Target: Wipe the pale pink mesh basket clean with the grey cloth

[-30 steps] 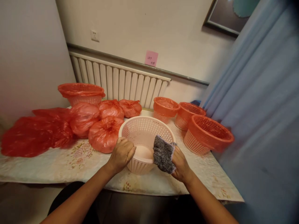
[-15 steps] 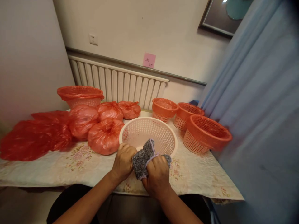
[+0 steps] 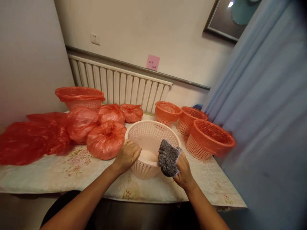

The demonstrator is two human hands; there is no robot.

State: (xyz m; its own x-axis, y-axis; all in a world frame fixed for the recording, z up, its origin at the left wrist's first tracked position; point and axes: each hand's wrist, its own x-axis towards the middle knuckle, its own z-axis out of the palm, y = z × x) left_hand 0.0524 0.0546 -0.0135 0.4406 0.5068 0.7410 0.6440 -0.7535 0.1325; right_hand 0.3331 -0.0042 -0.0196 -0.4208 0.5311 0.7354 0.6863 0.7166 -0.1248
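A pale plastic basket (image 3: 144,170) with a lattice wall stands at the table's front middle. My left hand (image 3: 127,155) is closed over its left front rim, thumb towards the inside. My right hand (image 3: 184,171) is closed on a dark grey speckled cloth (image 3: 168,158) with a light purple edging. The cloth lies against the basket's right front rim, bunched over my fingertips, which it partly hides. Inside the basket, the pale bottom shows with nothing on it.
Several tied red plastic bags (image 3: 106,140) sit to the left, beside loose red plastic (image 3: 26,142). Behind them is a basket lined in red (image 3: 82,103). Red-lined baskets (image 3: 200,147) stand at the right, near a blue curtain (image 3: 268,105). A radiator (image 3: 117,83) runs along the wall.
My right hand has moved right with the cloth, away from my left hand, and the cloth now lies at the right front rim. My left hand stays at the left rim.
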